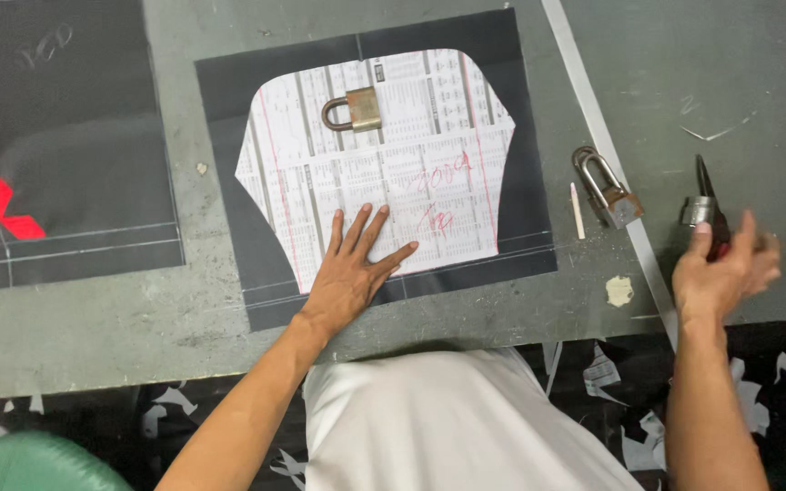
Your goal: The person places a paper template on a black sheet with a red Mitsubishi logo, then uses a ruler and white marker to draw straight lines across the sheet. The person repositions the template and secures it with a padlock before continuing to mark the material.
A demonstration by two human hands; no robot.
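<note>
Paper pattern laid on uncut dark fabric at desk centre, pinned by padlock at 12 o'clock and flat, released left hand; right hand at 3 o'clock, grip clenched on scissors; cutting apparently outstanding.

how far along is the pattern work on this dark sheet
Done: the paper pattern lies on the dark sheet, weighted by a padlock. In hand: the left hand presses it flat; the right hand grips a tool. Left: the sheet looks uncut around the pattern.
</note>
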